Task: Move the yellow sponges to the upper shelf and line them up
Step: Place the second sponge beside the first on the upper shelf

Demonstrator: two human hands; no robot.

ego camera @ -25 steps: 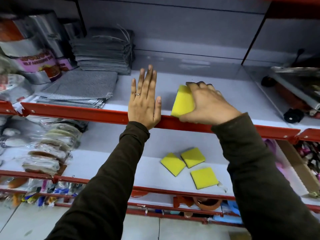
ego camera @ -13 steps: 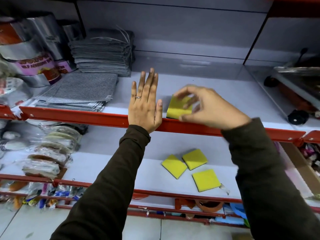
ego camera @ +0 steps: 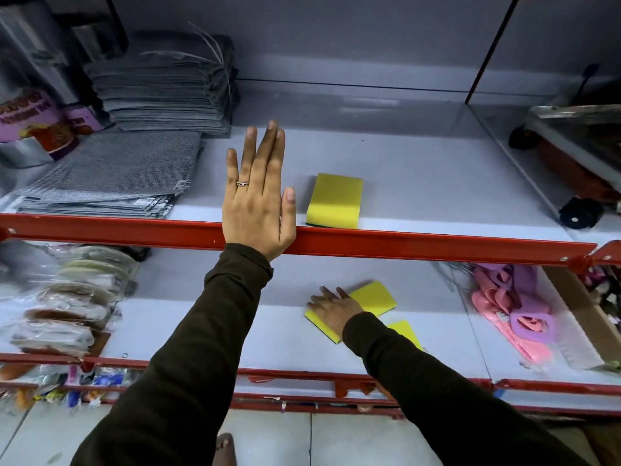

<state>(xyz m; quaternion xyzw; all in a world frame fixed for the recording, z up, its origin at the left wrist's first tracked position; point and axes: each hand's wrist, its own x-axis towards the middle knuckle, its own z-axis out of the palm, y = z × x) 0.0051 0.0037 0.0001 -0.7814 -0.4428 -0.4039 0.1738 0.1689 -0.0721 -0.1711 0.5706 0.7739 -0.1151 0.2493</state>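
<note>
One yellow sponge [ego camera: 334,200] lies flat on the upper shelf [ego camera: 420,183], just behind its red front rail. My left hand [ego camera: 257,200] rests flat and open on that shelf's edge, a little left of the sponge, fingers straight. On the lower shelf [ego camera: 208,327] lie three more yellow sponges. My right hand [ego camera: 331,311] is down on the leftmost sponge [ego camera: 321,326], fingers wrapped over its far edge. A second sponge [ego camera: 374,295] touches it on the right, and a third sponge [ego camera: 405,332] is partly hidden by my sleeve.
Grey mesh cloths [ego camera: 111,173] and a folded grey stack [ego camera: 161,95] fill the upper shelf's left side, with tape rolls [ego camera: 37,129] beyond. A wheeled item [ego camera: 578,169] sits at the right. Bagged scrubbers [ego camera: 67,297] and pink plastic items [ego camera: 514,314] flank the lower sponges.
My right hand let go of the sponge on the upper shelf and dropped to the lower shelf onto another sponge. The left hand stayed on the upper shelf's edge.
</note>
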